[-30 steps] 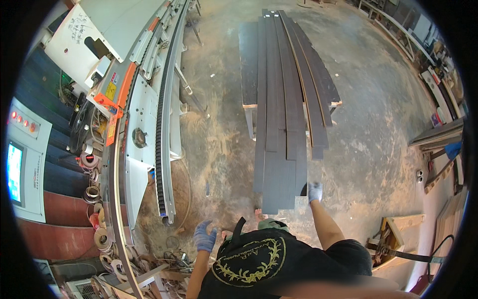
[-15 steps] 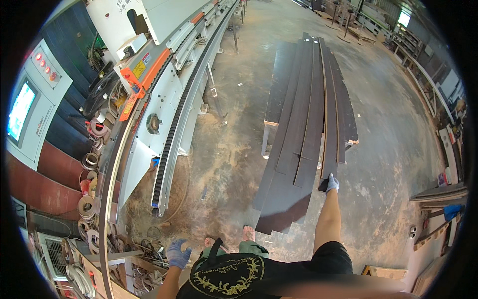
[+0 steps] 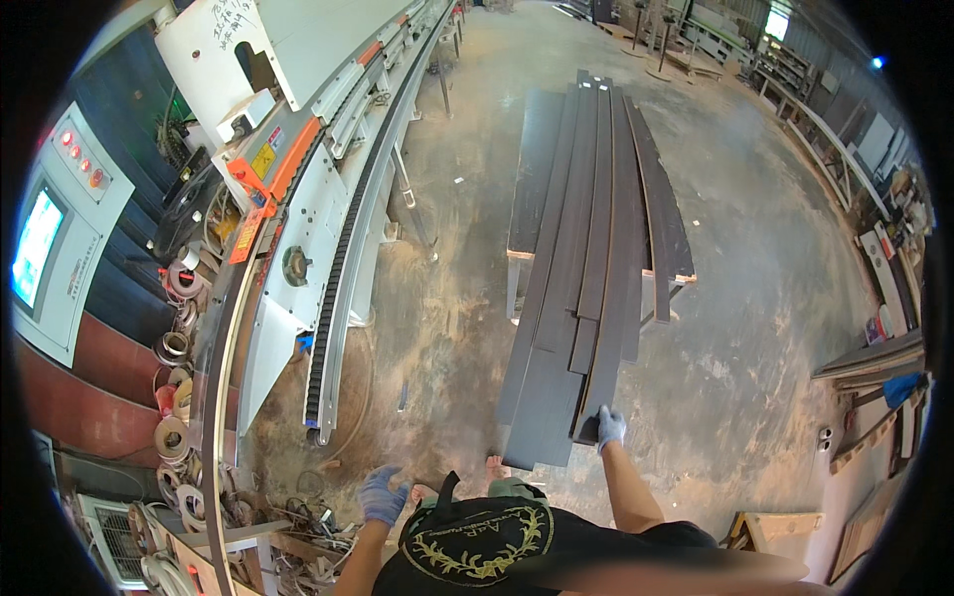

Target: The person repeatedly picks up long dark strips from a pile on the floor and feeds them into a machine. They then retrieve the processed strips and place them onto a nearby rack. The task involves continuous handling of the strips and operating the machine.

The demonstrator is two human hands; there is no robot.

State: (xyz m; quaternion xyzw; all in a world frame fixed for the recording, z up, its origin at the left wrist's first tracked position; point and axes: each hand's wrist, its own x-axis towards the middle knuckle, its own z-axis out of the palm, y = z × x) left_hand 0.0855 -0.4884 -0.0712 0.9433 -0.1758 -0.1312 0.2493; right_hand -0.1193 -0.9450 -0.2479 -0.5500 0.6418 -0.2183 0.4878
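A long, narrow dark-brown board (image 3: 605,370) lies on the right part of a stack of similar boards (image 3: 538,397). My right hand (image 3: 611,428), in a pale glove, is closed on the near right corner of this board. The far ends of the stack overlap like a fan. My left hand (image 3: 382,496), also gloved, is held low at the left with its fingers apart and nothing in them. It is nearest to my body and apart from the boards.
A dark-topped stand (image 3: 679,243) bears the boards. Along the left runs a long machine with a black track (image 3: 343,219) and a control panel (image 3: 62,233). Rolls of edging tape (image 3: 173,434) pile up beside it. A wooden frame (image 3: 775,528) stands at lower right.
My right hand has drawn the board nearer and to the left, so it now lies against the other boards. My left hand has risen slightly with fingers spread.
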